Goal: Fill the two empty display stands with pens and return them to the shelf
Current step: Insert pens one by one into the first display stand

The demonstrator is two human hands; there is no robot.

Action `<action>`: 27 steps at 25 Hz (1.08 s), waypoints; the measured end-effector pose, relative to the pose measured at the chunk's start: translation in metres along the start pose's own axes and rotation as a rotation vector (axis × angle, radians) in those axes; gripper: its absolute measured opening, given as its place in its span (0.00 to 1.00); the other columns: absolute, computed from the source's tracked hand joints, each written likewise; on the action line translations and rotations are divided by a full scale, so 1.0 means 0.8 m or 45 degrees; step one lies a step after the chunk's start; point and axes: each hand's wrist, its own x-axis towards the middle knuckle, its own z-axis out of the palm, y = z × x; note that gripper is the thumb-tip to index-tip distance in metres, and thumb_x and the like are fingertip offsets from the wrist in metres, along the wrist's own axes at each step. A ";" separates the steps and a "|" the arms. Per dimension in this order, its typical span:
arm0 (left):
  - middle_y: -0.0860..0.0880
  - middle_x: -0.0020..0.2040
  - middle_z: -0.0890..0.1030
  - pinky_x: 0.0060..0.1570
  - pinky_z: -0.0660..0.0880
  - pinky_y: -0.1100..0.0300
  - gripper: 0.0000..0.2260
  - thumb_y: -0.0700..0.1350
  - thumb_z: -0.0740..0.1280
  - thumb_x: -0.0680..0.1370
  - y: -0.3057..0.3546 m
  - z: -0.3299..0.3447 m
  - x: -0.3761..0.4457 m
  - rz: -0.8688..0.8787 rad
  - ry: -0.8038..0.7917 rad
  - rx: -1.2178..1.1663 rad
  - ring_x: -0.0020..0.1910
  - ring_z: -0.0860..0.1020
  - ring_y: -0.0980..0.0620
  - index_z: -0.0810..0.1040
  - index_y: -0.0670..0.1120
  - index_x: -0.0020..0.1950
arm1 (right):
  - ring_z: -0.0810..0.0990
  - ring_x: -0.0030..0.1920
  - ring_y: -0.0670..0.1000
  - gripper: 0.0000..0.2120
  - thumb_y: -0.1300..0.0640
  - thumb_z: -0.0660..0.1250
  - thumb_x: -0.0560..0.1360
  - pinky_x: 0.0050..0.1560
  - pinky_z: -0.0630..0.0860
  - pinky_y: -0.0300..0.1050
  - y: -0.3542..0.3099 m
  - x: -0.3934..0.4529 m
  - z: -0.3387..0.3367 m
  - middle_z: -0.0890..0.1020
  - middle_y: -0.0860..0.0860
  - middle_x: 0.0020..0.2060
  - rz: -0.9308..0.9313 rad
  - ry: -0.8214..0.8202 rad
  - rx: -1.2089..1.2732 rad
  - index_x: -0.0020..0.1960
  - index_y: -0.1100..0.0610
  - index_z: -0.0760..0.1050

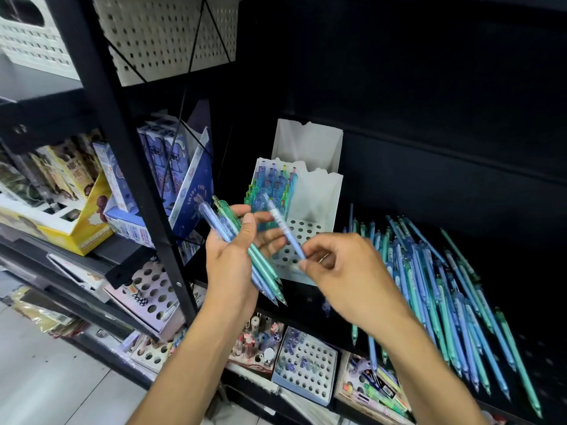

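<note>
The left hand (236, 256) curls around a bundle of blue and green pens (245, 250), tips pointing down toward the person. Just beside it, the right hand (340, 271) pinches a single blue pen (287, 230) between thumb and fingertips. Directly behind both hands stands a white display stand (310, 207), partly filled at its back rows; a second white stand (306, 142) sits behind that. To the right of the right hand, loose pens (445, 286) lie heaped on the black shelf (460, 185).

Loose pens (445, 286) crowd the shelf right of the half-filled stand (302, 237).
</note>
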 end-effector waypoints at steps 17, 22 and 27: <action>0.49 0.34 0.75 0.28 0.66 0.62 0.06 0.36 0.59 0.83 0.004 -0.031 0.011 0.036 0.152 0.105 0.29 0.70 0.53 0.73 0.46 0.52 | 0.77 0.43 0.59 0.07 0.69 0.58 0.76 0.41 0.71 0.47 0.000 0.134 0.042 0.80 0.57 0.44 -0.007 0.344 -0.259 0.51 0.61 0.72; 0.48 0.35 0.75 0.28 0.66 0.62 0.06 0.36 0.60 0.83 0.005 -0.031 0.010 0.013 0.131 0.085 0.29 0.71 0.53 0.73 0.46 0.52 | 0.79 0.46 0.62 0.14 0.74 0.53 0.74 0.41 0.72 0.50 0.000 0.125 0.063 0.81 0.59 0.47 0.095 0.365 -0.398 0.54 0.61 0.69; 0.48 0.35 0.75 0.29 0.66 0.61 0.06 0.36 0.60 0.83 0.008 -0.033 0.010 0.012 0.123 0.084 0.29 0.71 0.53 0.74 0.47 0.51 | 0.80 0.51 0.62 0.15 0.75 0.55 0.73 0.43 0.69 0.48 -0.002 0.128 0.067 0.81 0.59 0.50 0.192 0.349 -0.418 0.54 0.61 0.71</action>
